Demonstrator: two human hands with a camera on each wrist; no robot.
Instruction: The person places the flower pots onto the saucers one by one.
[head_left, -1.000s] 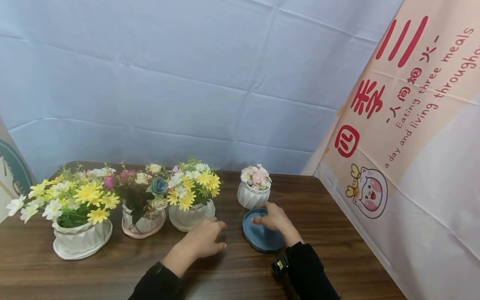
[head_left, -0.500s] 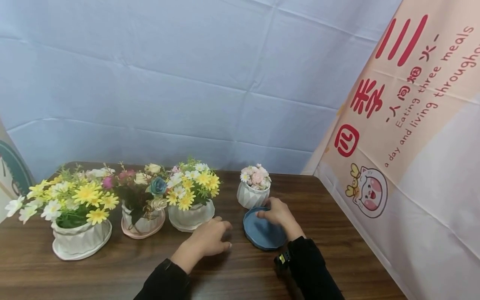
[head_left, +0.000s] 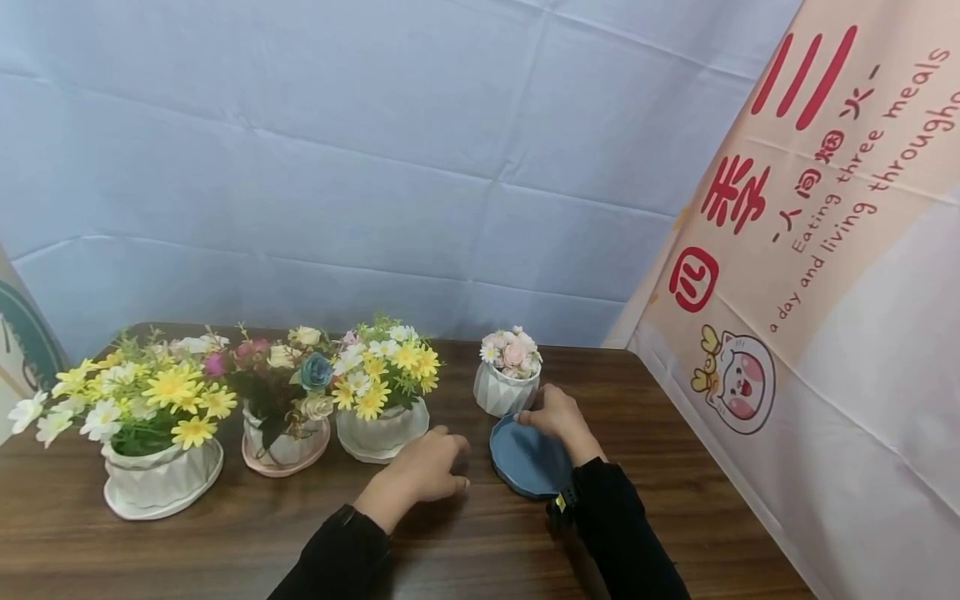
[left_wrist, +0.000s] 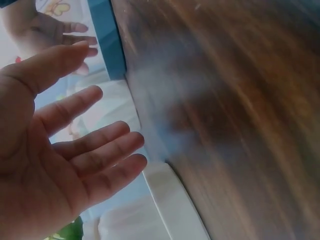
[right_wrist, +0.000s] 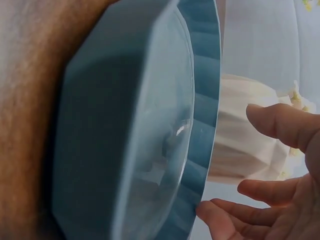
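Observation:
A blue saucer [head_left: 528,460] with a faceted rim lies flat on the table. My right hand [head_left: 564,421] reaches over its far right edge. In the right wrist view the thumb and fingers of that hand [right_wrist: 280,195] are spread, and one fingertip appears to touch the saucer's rim [right_wrist: 202,145]. Just behind the saucer stands a white faceted flowerpot [head_left: 506,393] of pink and white flowers, close to the right fingers but apart from the thumb. My left hand [head_left: 426,467] hovers low left of the saucer, its fingers extended and holding nothing [left_wrist: 65,150].
To the left, three potted artificial flower arrangements stand in a row on saucers: a yellow-and-white one [head_left: 382,429], a mixed rose one [head_left: 285,446], and a larger yellow one [head_left: 161,479]. A pale cloth [head_left: 337,167] hangs behind the wooden table [head_left: 465,558]; a printed banner [head_left: 825,250] hangs at right.
My left hand has moved right, toward the blue saucer. The right hand has moved slightly forward and right, and the saucer has shifted slightly the same way. The flowerpots stay put.

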